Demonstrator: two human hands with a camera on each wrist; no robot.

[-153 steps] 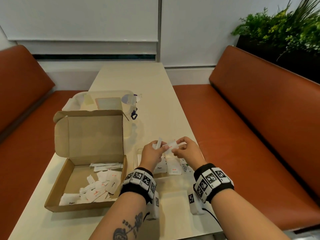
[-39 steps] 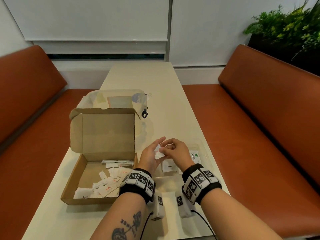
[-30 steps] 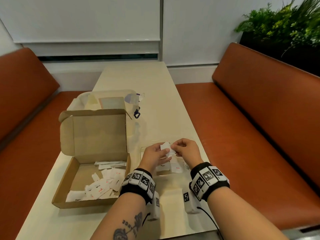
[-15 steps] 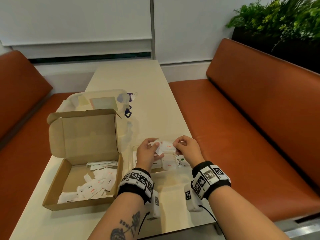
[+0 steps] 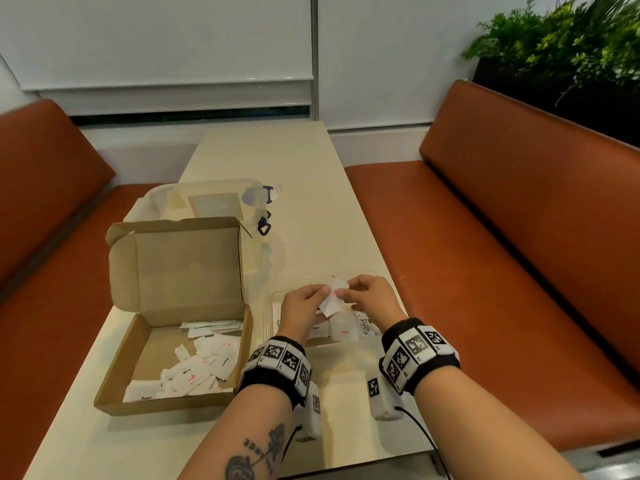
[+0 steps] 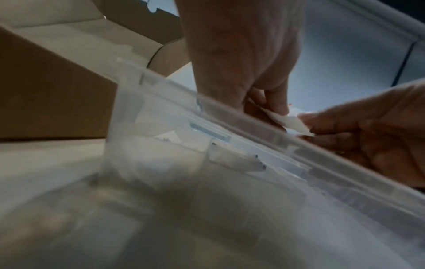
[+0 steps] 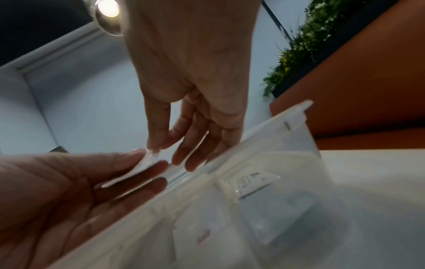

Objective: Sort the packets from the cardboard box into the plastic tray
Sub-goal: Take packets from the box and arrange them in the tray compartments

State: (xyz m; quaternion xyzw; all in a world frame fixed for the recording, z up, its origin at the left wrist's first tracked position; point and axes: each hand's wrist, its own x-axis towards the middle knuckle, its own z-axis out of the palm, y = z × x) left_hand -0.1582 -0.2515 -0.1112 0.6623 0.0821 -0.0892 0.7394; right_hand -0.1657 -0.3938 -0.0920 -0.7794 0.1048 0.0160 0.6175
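Head view: both hands up over the clear plastic tray (image 5: 273,306) on the pale table (image 5: 304,209), a small white packet (image 5: 331,296) with red print caught between them. Left hand (image 5: 300,310) curled, thumb and fingertips pinching the packet's left edge; right hand (image 5: 371,295) curled too, pinching the packet's right edge. Left wrist view: same packet (image 6: 291,122) nipped between left hand (image 6: 241,54) and right hand (image 6: 372,131), just above the tray rim (image 6: 264,122). Right wrist view: right hand (image 7: 193,76) with thumb and forefinger nipping the packet (image 7: 138,169), remaining fingers hanging loose; left hand (image 7: 64,191) clamping the packet's other end; tray (image 7: 287,116) directly below. Several sorted packets (image 5: 344,330) lying in the tray's compartments, one printed in red, another in dark letters. Open cardboard box (image 5: 173,271) just left of the tray, lid standing up, loose white packets (image 5: 197,372) heaped on its floor. Clear lidded tub (image 5: 207,199) behind the box. Orange benches (image 5: 502,254) on both sides of the table, green plants (image 5: 571,46) at upper right.
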